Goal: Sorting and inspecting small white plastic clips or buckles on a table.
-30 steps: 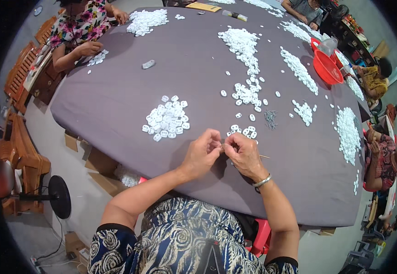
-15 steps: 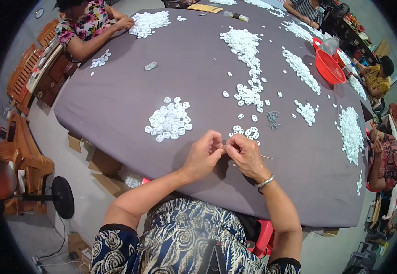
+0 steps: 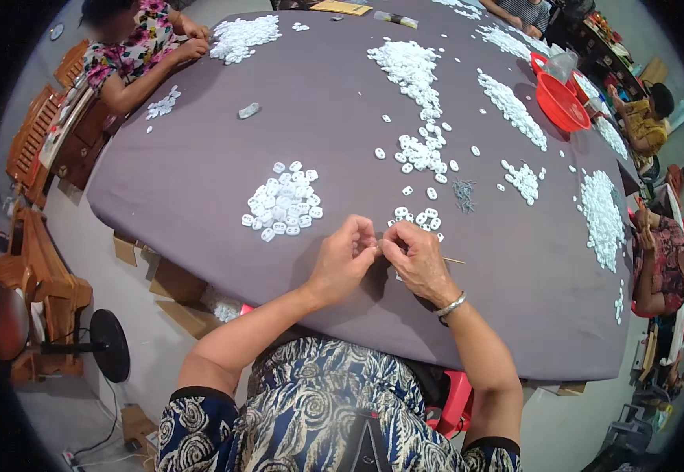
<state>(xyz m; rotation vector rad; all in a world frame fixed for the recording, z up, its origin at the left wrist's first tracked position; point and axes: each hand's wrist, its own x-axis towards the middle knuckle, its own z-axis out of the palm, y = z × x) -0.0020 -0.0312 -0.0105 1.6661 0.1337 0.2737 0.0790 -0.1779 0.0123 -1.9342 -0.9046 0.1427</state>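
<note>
My left hand (image 3: 346, 257) and my right hand (image 3: 419, 263) meet fingertip to fingertip above the near part of the table. Both are pinched closed. Whatever they hold between them is too small and too covered by the fingers to name. A thin yellowish stick (image 3: 453, 260) shows beside my right hand. Just beyond that hand lies a small group of white oval pieces with dark holes (image 3: 428, 214). Left of my hands is a loose heap of white pieces (image 3: 283, 199). A little pile of thin grey pins (image 3: 464, 195) lies to the far right of my hands.
The grey-covered table (image 3: 200, 177) carries more white heaps, such as a large pile (image 3: 406, 69) farther back. A red basket (image 3: 562, 105) stands at the right. A small greyish packet (image 3: 248, 111) lies at the left. Other people sit around the edges. A black fan (image 3: 110, 344) stands on the floor.
The whole view has shifted slightly, with the table's things a little farther left and up. My hands stay pinched together in nearly the same pose.
</note>
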